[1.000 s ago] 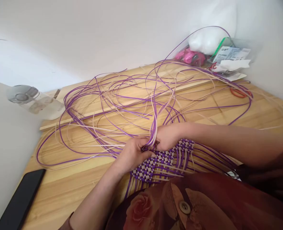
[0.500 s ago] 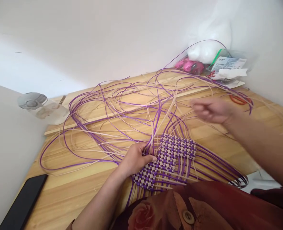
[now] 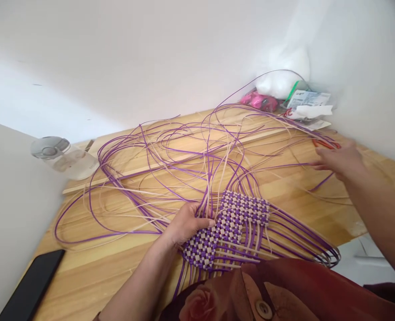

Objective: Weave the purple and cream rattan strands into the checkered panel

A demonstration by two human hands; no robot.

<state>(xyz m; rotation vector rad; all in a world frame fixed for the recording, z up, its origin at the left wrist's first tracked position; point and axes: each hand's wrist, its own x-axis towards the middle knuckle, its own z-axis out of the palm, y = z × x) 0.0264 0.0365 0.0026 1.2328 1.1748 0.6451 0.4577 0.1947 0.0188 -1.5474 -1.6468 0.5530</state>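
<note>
A purple-and-cream checkered woven piece [image 3: 230, 223] lies on the wooden table [image 3: 93, 267] near its front edge. Long loose purple and cream strands [image 3: 170, 169] spread out from it in loops across the table. My left hand [image 3: 187, 223] presses down on the piece's left edge, with its fingers closed on the weave and on a few upright strands. My right hand [image 3: 339, 158] is stretched out far to the right and looks blurred. A purple strand [image 3: 284, 166] runs from the weave to its pinched fingertips.
A clear bottle [image 3: 63, 156] lies on its side at the far left. A black phone [image 3: 30, 285] sits at the front left corner. A thin wooden slat [image 3: 133, 171] crosses the back. Pink items [image 3: 259, 100], plastic bags [image 3: 306, 100] and an orange object [image 3: 324, 143] fill the right corner.
My right hand left the weave, where both hands were working, and swept out to the right, drawing a purple strand along. My left hand stayed on the woven piece.
</note>
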